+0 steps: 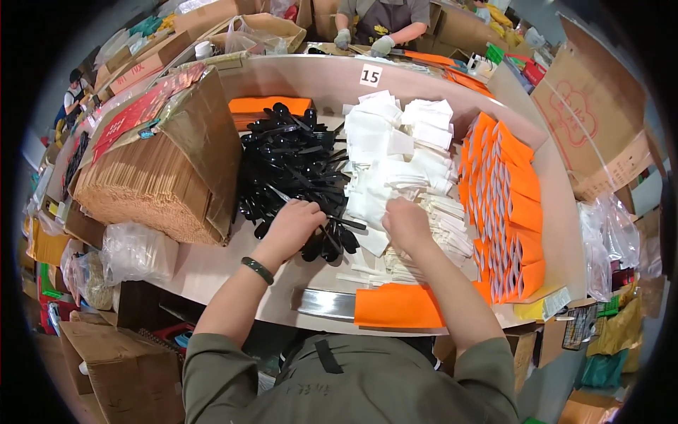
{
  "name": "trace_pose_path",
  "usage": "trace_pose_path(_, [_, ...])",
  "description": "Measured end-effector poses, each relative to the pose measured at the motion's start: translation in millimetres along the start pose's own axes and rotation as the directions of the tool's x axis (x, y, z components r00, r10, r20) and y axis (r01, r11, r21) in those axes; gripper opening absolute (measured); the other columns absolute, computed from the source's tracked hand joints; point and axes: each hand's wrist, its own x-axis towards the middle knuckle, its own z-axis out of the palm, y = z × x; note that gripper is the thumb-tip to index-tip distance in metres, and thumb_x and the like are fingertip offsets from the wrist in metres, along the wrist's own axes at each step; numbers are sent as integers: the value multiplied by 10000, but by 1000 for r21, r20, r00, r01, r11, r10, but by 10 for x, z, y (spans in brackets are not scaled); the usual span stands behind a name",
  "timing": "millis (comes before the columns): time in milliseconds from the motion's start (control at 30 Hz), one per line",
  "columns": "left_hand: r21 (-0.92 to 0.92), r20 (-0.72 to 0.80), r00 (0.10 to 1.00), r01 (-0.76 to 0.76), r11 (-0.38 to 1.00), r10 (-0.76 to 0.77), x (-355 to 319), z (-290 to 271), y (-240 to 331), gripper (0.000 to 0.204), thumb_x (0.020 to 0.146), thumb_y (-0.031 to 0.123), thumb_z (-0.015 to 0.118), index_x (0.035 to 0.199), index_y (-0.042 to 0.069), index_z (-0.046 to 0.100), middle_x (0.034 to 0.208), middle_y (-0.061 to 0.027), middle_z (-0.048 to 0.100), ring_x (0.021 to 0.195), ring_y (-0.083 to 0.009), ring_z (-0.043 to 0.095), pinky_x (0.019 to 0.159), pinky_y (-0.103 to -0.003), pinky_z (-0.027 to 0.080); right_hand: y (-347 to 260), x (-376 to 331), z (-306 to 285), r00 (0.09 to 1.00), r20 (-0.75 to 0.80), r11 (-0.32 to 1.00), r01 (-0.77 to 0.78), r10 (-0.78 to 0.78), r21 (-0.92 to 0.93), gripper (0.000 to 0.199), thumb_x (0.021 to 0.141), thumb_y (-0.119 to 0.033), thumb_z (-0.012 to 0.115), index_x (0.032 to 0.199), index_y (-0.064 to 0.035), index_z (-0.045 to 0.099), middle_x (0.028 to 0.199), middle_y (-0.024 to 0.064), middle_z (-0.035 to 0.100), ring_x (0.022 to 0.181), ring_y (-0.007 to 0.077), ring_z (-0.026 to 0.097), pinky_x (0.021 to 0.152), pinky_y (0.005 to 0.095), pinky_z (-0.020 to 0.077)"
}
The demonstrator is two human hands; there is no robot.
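My left hand is at the near side of a heap of black plastic spoons, its fingers curled round a spoon. A green bangle circles that wrist. Just to the right, my right hand is closed with its fingertips at the stacked white napkins, pinching one; the fingertips are partly hidden. Below and right of it lie thin white paper strips or packets. An orange paper sleeve lies flat at the table's front edge, under my right forearm.
Orange sleeves stand in rows at the right. At the left, a torn cardboard box holds tightly packed thin wooden sticks. A metal strip lies on the front edge. Across the raised rim, a gloved person works.
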Motion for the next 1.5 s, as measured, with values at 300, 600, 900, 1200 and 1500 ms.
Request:
trace_pose_path(300, [-573, -353, 724, 333, 748, -593, -212, -274, 241, 274, 883, 54, 691, 1154, 46, 656, 919, -132, 692, 809, -247, 675, 732, -317, 530, -1079, -941, 95, 953, 54, 850, 239, -298, 470, 78, 796, -110, 638, 778, -41, 606, 771, 141, 596, 764, 330, 630, 666, 451, 503])
trace_pose_path(600, [-621, -138, 776, 417, 664, -615, -1161, -80, 648, 148, 916, 35, 671, 1059, 11, 704, 799, -48, 651, 728, -124, 572, 680, -253, 450, -1176, -1021, 177, 918, 176, 864, 252, -356, 435, 117, 827, -117, 670, 875, -28, 611, 845, 138, 597, 822, 339, 619, 681, 448, 513])
trace_pose_path(900, [-366, -94, 984, 107, 924, -151, -1033, 89, 949, 103, 752, 124, 706, 823, 90, 639, 860, -93, 654, 853, -291, 648, 717, -406, 502, -867, -1401, 86, 811, -199, 766, 585, -550, 266, 367, 844, -116, 655, 1189, 7, 629, 1235, 183, 641, 1147, 318, 621, 948, 459, 499])
trace_pose_path(1200, [281, -643, 613, 747, 603, -460, -922, -2079, -525, 247, 822, 164, 727, 1028, 39, 671, 979, -176, 673, 871, -392, 647, 749, -468, 523, -794, -1534, 271, 816, -132, 796, 578, -562, 181, 379, 878, -141, 592, 1220, 23, 592, 1257, 185, 620, 1199, 308, 587, 1011, 456, 462])
trace_pose_path(1500, [351, -471, 701, 706, 615, -536, -912, -2171, -1341, 196, 841, 165, 602, 964, 34, 679, 888, -239, 665, 868, -438, 636, 741, -507, 512, -631, -1616, 223, 901, -76, 848, 428, -427, 313, 328, 844, -168, 635, 1142, -32, 661, 1303, 258, 557, 1275, 399, 515, 1059, 585, 396])
